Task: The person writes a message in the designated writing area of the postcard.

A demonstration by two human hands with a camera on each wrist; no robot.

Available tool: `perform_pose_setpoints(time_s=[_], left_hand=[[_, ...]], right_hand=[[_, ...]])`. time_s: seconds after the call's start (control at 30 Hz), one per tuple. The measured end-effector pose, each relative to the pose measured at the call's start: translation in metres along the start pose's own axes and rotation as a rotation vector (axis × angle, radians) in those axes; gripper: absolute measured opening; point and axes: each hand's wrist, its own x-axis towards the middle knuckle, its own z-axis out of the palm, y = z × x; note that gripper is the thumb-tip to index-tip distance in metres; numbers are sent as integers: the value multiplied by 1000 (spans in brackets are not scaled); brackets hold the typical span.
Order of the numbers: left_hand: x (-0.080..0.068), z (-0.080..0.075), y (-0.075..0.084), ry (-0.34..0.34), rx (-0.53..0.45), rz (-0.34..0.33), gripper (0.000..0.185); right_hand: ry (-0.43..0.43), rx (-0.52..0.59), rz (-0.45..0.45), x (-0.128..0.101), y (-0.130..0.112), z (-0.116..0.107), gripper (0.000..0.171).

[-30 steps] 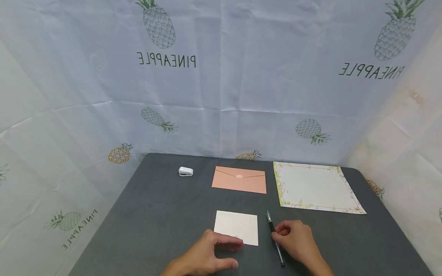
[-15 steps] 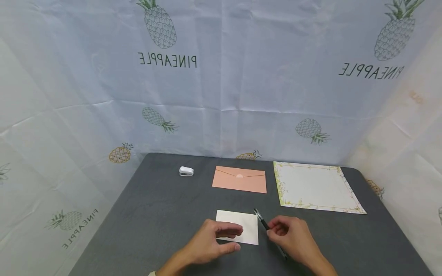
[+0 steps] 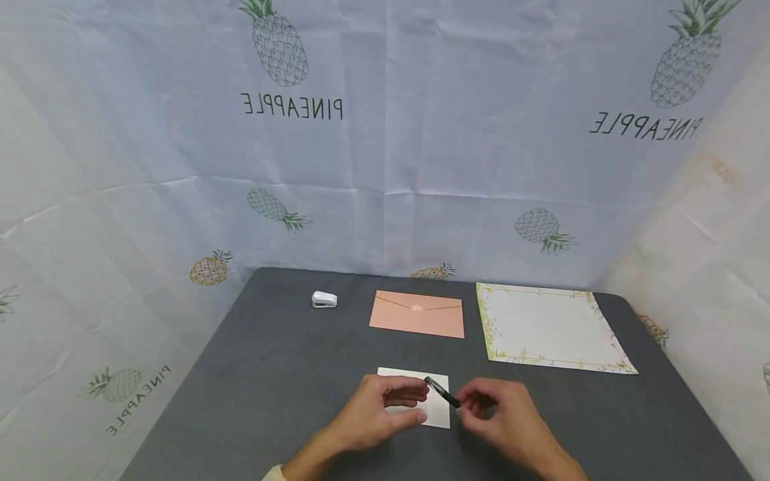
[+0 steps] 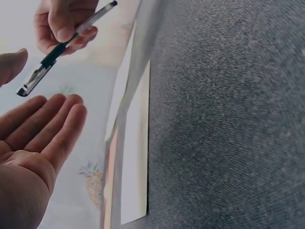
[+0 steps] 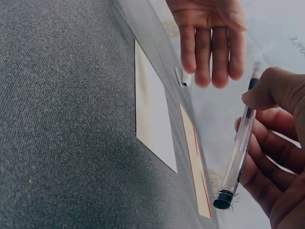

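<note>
My right hand [image 3: 499,417] pinches a capped pen [image 3: 442,391] between thumb and fingers, lifted above the table. The pen has a clear barrel [image 5: 239,145], and its capped end points at my left hand [image 3: 381,411]. That left hand is held out with fingers extended and thumb apart, nothing in its grasp; its fingertips are close to the cap in the left wrist view. Beneath the hands a small cream card [image 3: 439,411] lies flat, partly covered by the left hand in the head view.
Farther back on the dark table [image 3: 271,374] lie a peach envelope [image 3: 415,317] and a large sheet of bordered paper [image 3: 547,327]. A small white stapler [image 3: 324,299] sits at the back left. Pineapple-print cloth [image 3: 385,147] hangs behind and at the sides.
My right hand has picked the pen up from the table and moved it left, its capped end swinging over the card. The left hand has shifted slightly up and right.
</note>
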Motion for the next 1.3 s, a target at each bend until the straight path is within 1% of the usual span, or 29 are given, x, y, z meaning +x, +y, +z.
perform_pose_setpoints(time_s=[0.1, 0.17, 0.27, 0.4, 0.73, 0.83, 0.93, 1.0, 1.13, 1.3], left_hand=[[1, 0, 1, 3, -5, 1, 42], [2, 0, 2, 6, -4, -4, 41], [2, 0, 2, 12, -1, -15, 39], [3, 1, 2, 14, 23, -15, 35], [3, 2, 2, 3, 95, -40, 22], [2, 1, 1, -1, 116, -32, 20], [2, -1, 1, 2, 127, -15, 20], [2, -2, 1, 8, 134, -7, 19], [0, -5, 2, 29, 154, -9, 18], [-2, -9, 5, 56, 202, -12, 14]], right_hand=[[11, -1, -101, 0, 2, 2, 36], [12, -1, -144, 0, 2, 4, 39], [3, -1, -177, 1, 3, 5, 41], [-11, -9, -184, 1, 2, 7, 41], [-38, 9, -165, -1, 1, 10, 39], [-42, -2, -169, -1, 1, 11, 36], [-65, -4, -146, -2, 1, 11, 32], [-89, 4, -113, -2, 1, 10, 27], [-120, 67, -66, -3, 3, 8, 20], [-101, 140, -37, -4, 6, 7, 16]])
